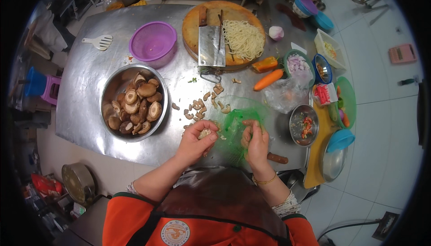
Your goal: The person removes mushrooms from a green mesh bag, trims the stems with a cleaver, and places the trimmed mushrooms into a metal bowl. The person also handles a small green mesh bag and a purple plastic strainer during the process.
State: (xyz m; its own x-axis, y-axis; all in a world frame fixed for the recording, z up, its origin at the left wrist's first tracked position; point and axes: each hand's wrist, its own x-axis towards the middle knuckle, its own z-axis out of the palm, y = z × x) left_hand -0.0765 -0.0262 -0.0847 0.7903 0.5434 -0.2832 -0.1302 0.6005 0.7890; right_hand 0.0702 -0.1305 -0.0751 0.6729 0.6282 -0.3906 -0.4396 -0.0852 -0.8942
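Note:
My left hand (pixel 198 140) is curled, thumb near fingers, around a pale piece (pixel 204 133) that looks like mushroom stem. To its right, my right hand (pixel 256 140) has curled fingers over a green see-through plastic colander or mesh bag (pixel 232 145); which of the two is unclear. Whether anything small sits in these fingers is hidden. Brown mushroom stems (pixel 198 106) lie scattered on the steel table (pixel 134 153) just beyond my hands. On the left, a steel bowl (pixel 164 118) holds whole shiitake mushrooms (pixel 147 89).
A round wooden chopping board (pixel 192 14) bears a cleaver (pixel 211 46) and noodles (pixel 245 39). Nearby are a purple colander (pixel 153 42), a carrot (pixel 268 80), a plastic bag (pixel 284 94) and a small steel bowl (pixel 293 121). A brown knife handle (pixel 277 158) lies beside my right wrist.

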